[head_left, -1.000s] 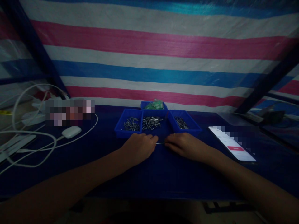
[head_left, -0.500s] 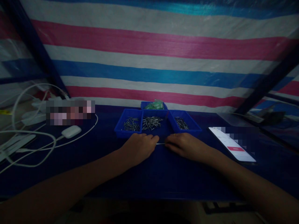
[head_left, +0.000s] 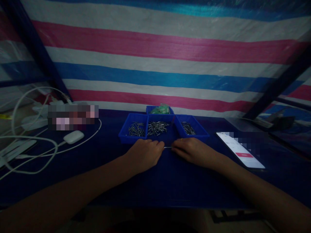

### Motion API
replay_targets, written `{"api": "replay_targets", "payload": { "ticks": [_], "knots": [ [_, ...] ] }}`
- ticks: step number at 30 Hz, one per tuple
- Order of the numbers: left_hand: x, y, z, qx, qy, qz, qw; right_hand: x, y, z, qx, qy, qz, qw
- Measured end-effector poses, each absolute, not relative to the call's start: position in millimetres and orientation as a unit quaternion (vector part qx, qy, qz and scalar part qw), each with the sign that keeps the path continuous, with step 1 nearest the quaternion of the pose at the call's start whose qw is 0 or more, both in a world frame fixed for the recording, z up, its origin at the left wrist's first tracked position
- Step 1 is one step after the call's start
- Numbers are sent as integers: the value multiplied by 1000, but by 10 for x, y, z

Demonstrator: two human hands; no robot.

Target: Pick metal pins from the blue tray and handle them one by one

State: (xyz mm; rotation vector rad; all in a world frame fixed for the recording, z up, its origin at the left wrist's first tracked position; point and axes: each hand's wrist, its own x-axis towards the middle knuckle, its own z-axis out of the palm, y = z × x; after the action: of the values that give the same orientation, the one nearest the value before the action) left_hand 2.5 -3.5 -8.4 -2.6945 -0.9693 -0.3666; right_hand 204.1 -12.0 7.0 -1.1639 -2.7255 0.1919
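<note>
Between my two hands runs a thin, shiny metal pin (head_left: 168, 147), lying level just above the blue table. My left hand (head_left: 145, 154) is closed on its left end, and my right hand (head_left: 190, 149) pinches the right end. The fingertips cover both ends, so its exact kind is unclear. Right beyond my hands, a blue bin (head_left: 123, 129) on the left holds short metal pins (head_left: 136, 128). A loose heap of similar pins (head_left: 157, 127) lies in the middle, and the right blue bin (head_left: 202, 129) contains more pins (head_left: 188, 127).
Behind the heap, another blue bin (head_left: 148, 110) holds green plastic bags (head_left: 161, 109). A lit phone (head_left: 239, 150) lies to the right. White cables (head_left: 57, 145) and a white charging case (head_left: 74, 137) occupy the left. A striped sheet (head_left: 170, 71) closes off the back.
The pin and the fingertips have risen very slightly, and a bit less of the pin shows at the left. The grip of both hands looks the same.
</note>
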Motion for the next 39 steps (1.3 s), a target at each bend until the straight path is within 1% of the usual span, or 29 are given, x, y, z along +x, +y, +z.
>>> {"api": "replay_targets", "payload": {
  "ticks": [5, 10, 16, 22, 28, 34, 39],
  "knots": [
    [28, -29, -69, -924, -337, -124, 131, 2036, -113, 48, -381, -919, 59, 77],
    [35, -34, -48, -927, -323, -131, 137, 2034, -121, 61, -389, -915, 65, 87],
    [18, -11, -19, -933, -290, -145, 156, 2022, -127, 60, -375, -919, 83, 93],
    [16, -32, -15, -943, -245, -170, 149, 2007, -138, 49, -370, -922, 63, 96],
    [22, -37, -12, -958, -187, -174, 131, 2003, -141, 24, -343, -931, 75, 94],
    [36, -39, -18, -952, -229, -152, 132, 2017, -139, 31, -358, -924, 74, 112],
    [22, -35, -50, -949, -251, -133, 133, 2004, -159, 76, -351, -926, 89, 104]
  ]
}}
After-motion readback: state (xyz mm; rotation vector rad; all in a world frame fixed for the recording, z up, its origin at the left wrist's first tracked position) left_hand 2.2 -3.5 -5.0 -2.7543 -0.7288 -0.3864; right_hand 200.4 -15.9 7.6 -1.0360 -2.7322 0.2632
